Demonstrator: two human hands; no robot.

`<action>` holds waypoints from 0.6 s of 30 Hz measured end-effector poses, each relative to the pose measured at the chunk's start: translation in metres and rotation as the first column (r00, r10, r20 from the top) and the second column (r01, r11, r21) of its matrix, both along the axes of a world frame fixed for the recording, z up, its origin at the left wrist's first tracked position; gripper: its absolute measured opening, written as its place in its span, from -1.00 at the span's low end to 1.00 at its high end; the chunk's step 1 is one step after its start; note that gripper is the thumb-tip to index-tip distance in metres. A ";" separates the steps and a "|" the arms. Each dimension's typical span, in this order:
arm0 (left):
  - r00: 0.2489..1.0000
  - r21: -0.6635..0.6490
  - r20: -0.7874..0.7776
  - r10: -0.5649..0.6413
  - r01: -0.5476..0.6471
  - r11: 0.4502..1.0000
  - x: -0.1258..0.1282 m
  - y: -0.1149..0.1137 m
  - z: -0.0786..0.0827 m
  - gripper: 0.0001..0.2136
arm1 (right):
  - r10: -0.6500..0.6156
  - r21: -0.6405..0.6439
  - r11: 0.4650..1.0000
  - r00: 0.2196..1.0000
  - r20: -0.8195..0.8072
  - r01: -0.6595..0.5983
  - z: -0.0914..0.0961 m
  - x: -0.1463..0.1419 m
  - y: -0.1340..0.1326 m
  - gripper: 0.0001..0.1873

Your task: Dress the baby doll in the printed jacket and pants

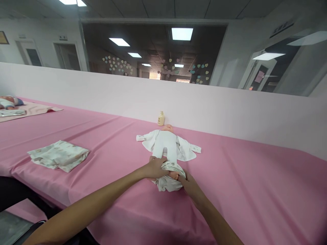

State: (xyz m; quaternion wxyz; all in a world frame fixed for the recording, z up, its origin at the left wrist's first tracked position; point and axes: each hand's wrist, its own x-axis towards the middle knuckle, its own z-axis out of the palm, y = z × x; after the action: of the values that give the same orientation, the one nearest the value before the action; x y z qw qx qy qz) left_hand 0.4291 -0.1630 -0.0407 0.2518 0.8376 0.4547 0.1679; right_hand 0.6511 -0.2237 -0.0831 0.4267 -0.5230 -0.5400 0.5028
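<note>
The baby doll (pixel 165 139) lies on pink sheeting (pixel 230 183), the left hand (pixel 156 167) and right hand (pixel 191 185) gripping the printed garment (pixel 167 184) bunched around its foot (pixel 174 175); hasty tugging could snag the toes.

Overhead light panels (pixel 182 34) glare; the edges look stretched.

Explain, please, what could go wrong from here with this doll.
The bunched cloth might catch on the small foot that shows amid its folds. Pulling could also slide the doll toward the near edge of the table. The bottle stands close to the doll's head and could tip if bumped.
</note>
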 end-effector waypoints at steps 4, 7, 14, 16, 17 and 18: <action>0.985 0.020 0.169 -0.019 0.016 1.000 -0.011 0.000 0.003 -0.68 | -0.036 0.078 0.996 0.996 -0.083 0.042 -0.001 -0.003 0.005 -0.19; 0.927 0.064 0.366 -0.083 0.064 0.996 -0.015 0.003 0.000 -0.61 | -0.046 0.107 0.993 0.993 -0.113 0.058 0.002 0.000 0.014 -0.15; 0.870 -0.062 0.493 0.013 0.020 0.998 -0.012 0.016 -0.007 -0.69 | 0.166 0.094 0.983 0.984 -0.056 -0.160 0.012 0.015 0.041 -0.37; 0.864 -0.084 0.503 0.011 0.036 0.996 -0.010 0.022 -0.008 -0.65 | 0.241 0.090 0.967 0.970 -0.032 -0.238 0.018 0.017 0.046 -0.41; 0.868 -0.089 0.497 -0.004 0.055 0.995 -0.010 0.024 -0.008 -0.62 | 0.288 0.081 0.955 0.957 -0.022 -0.285 0.022 0.018 0.048 -0.41; 0.878 -0.090 0.479 -0.027 0.080 0.993 -0.010 0.026 -0.007 -0.59 | 0.336 0.071 0.940 0.942 -0.010 -0.335 0.027 0.020 0.050 -0.40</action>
State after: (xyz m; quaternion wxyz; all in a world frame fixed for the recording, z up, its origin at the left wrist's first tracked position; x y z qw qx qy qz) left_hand 0.4193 -0.1369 -0.0480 0.4048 0.7682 0.3638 0.3372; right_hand 0.6709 -0.1734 -0.0561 0.3584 -0.4030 -0.6333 0.5550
